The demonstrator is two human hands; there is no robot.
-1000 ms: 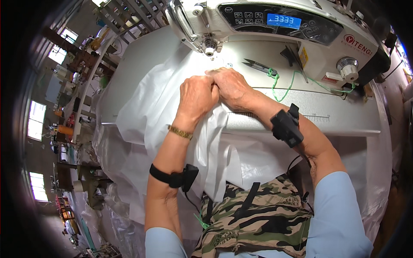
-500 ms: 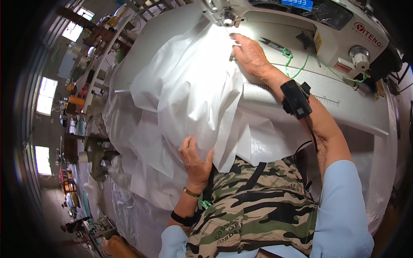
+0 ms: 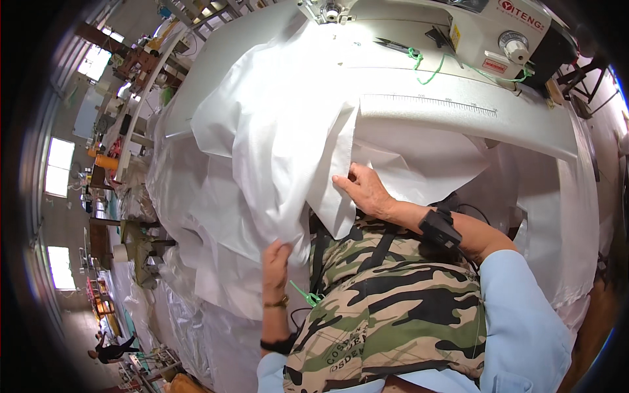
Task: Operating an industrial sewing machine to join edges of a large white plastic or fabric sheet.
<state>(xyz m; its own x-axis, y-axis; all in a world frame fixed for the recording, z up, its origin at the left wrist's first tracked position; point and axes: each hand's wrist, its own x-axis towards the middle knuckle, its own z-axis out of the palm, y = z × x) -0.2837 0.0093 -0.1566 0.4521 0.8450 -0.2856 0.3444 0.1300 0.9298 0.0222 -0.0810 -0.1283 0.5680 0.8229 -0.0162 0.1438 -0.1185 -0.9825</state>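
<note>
Dropping past counter's front edge (image 3: 511, 131), your right hand (image 3: 370, 192) frees white sheet's (image 3: 268, 144) far end (its grip, left hand's (image 3: 274, 267): cannot tell).

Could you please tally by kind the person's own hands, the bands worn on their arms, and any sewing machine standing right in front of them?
Hands: 2 (left hand, right hand)
Black armbands: 2 (left armband, right armband)
Gold bracelet: 1
Sewing machine: 1
Total: 6
</note>
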